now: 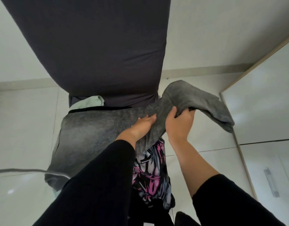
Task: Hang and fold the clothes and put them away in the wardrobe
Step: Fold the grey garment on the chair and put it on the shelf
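Grey knit fills the middle of the frame: the grey garment (98, 132) lies spread over the seat of a chair (95, 51) in a dark stretch cover, and one end of it is being folded over right now. The right hand (179, 126) has its grip clenched on that raised end, fingers curled around the bunched cloth at centre right. The left hand (143, 126) lies flat with straight fingers, pressing the fabric down at the fold line.

Here is the danger. The lifted flap hangs past the chair's right edge, over the pale floor (23, 128); if that grip slackens, I'd expect the end to slide off and drag the rest after it. The lower left corner of the garment already droops off the seat, so the weight is not well balanced.

Beneath the fold, a pink and black patterned garment (150, 170) peeks out at lower centre, and a mint green cloth (90, 101) sits at the seat's back. A careless pull could shift both.

The wardrobe door (261, 103) stands at the right, shut as far as I can tell.
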Available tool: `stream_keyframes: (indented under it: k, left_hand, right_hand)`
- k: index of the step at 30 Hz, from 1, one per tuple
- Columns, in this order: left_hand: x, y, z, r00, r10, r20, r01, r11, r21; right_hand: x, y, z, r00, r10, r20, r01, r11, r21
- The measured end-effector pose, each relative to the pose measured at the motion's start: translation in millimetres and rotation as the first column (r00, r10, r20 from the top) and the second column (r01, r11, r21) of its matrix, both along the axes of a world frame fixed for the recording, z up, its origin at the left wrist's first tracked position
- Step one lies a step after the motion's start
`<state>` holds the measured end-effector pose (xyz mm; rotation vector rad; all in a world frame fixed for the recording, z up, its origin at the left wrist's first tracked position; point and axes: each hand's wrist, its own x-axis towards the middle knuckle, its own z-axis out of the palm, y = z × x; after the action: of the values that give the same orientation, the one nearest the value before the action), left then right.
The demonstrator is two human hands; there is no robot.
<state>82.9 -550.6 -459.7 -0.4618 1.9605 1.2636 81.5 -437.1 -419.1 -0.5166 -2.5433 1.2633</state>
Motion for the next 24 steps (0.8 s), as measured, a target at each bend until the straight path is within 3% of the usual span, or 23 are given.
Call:
stream_keyframes:
  k: [2, 5, 9, 13, 17, 20, 22, 24]
  left_hand:
    - [6.0, -12.2, 14.0, 0.969, 0.224, 0.108, -0.244, 0.938, 0.248]
    - [18.1, -43.6, 36.3, 0.925, 0.322, 0.201, -0.378, 0.827, 0.417]
    - [49.2, -100.8, 57.4, 0.844, 0.482, 0.237, -0.527, 0.664, 0.531]
    - [97.5, -162.9, 62.6, 0.681, 0.671, 0.293, -0.68, 0.431, 0.594]
    - [146.7, -208.0, 48.9, 0.5, 0.801, 0.329, -0.726, 0.182, 0.663]
    - [184.1, -230.6, 24.3, 0.33, 0.825, 0.459, -0.735, -0.08, 0.673]
    - [204.9, -237.7, 8.7, 0.246, 0.819, 0.518, -0.72, -0.203, 0.664]
    - [219.1, -239.0, -3.1, 0.115, 0.827, 0.551, -0.754, -0.289, 0.591]
  right_hand:
    - [9.8, -25.1, 11.6, 0.983, 0.143, -0.115, -0.12, 0.974, 0.191]
    - [23.0, -61.1, 28.0, 0.927, 0.348, -0.143, -0.276, 0.887, 0.369]
    - [47.2, -114.6, 39.5, 0.779, 0.624, -0.067, -0.489, 0.67, 0.56]
    - [70.0, -173.6, 40.4, 0.554, 0.83, 0.059, -0.699, 0.425, 0.574]
    - [95.9, -229.3, 34.2, 0.371, 0.892, 0.257, -0.819, 0.184, 0.543]
    - [112.6, -265.3, 14.4, 0.233, 0.848, 0.477, -0.802, -0.11, 0.587]
    - [120.0, -280.0, -5.8, 0.151, 0.792, 0.591, -0.758, -0.291, 0.584]
    - [123.6, -286.1, -26.1, 0.03, 0.745, 0.666, -0.84, -0.342, 0.42]
